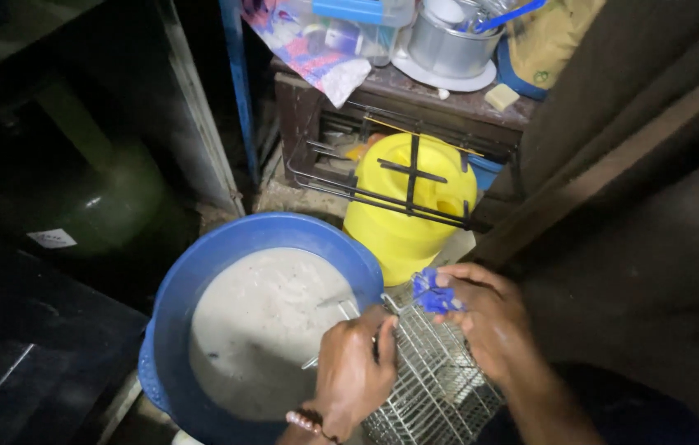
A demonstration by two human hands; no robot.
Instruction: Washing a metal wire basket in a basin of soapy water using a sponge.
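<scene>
Left hand (355,371) and right hand (485,317) both curled closed, gripping.

Standing right behind them here: left hand (355,371) grips the rim of a wire basket (436,383), right hand (485,317) presses a blue scrubber (433,294) against its top edge. The basket sits tilted just beside a blue basin (201,272) full of cloudy greyish water. Behind that there's a yellow jerrycan (403,222) with a black wire rack (382,185) leaning across it. Further back, a dark wooden shelf (448,103) holds a steel pot (448,45) and a soap bar (501,96). Pretty dim all around.
</scene>
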